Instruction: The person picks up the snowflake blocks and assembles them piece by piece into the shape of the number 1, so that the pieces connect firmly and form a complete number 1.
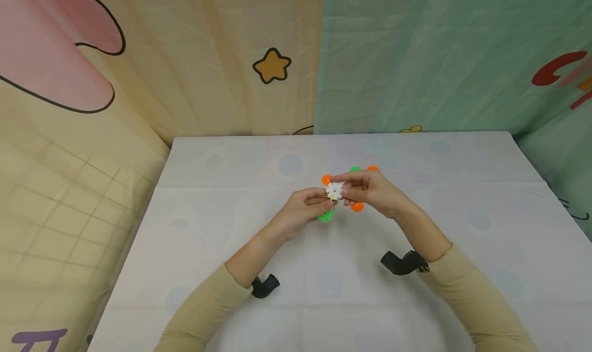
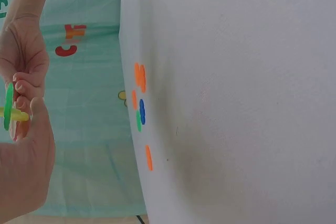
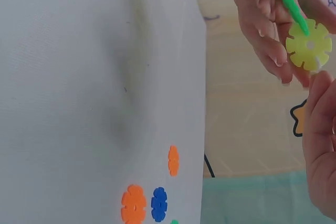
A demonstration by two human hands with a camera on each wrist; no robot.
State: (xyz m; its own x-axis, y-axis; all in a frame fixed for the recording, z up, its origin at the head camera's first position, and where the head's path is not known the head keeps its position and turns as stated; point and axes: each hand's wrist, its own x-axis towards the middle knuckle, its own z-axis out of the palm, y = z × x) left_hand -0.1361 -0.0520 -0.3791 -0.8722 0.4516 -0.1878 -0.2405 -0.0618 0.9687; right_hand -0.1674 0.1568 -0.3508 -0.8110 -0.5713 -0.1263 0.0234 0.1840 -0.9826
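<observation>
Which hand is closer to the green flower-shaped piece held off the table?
Left. The left hand is right beside the green piece; the right hand is farther off, up and right in the head view, pinching the white piece.

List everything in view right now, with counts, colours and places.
Table: 1, white cover, centre
White disc: 1, white, pinched by the right hand
Yellow disc: 1, yellow, in the left hand
Held green disc: 1, green, slotted into yellow disc
Orange discs: at least 3, orange, on table
Blue disc: 1, blue, on table
Loose green disc: 1, green, beyond the right hand
Tan curtain: 1, tan, back left
Green curtain: 1, green, back right
Star: 1, orange, on tan curtain
Other prints: several, mixed colours, surrounding cloth
Wrist mounts: 2, black, one per wrist
Sleeves: 2, beige, on forearms
Left and right hand: 2, bare, above table
</observation>
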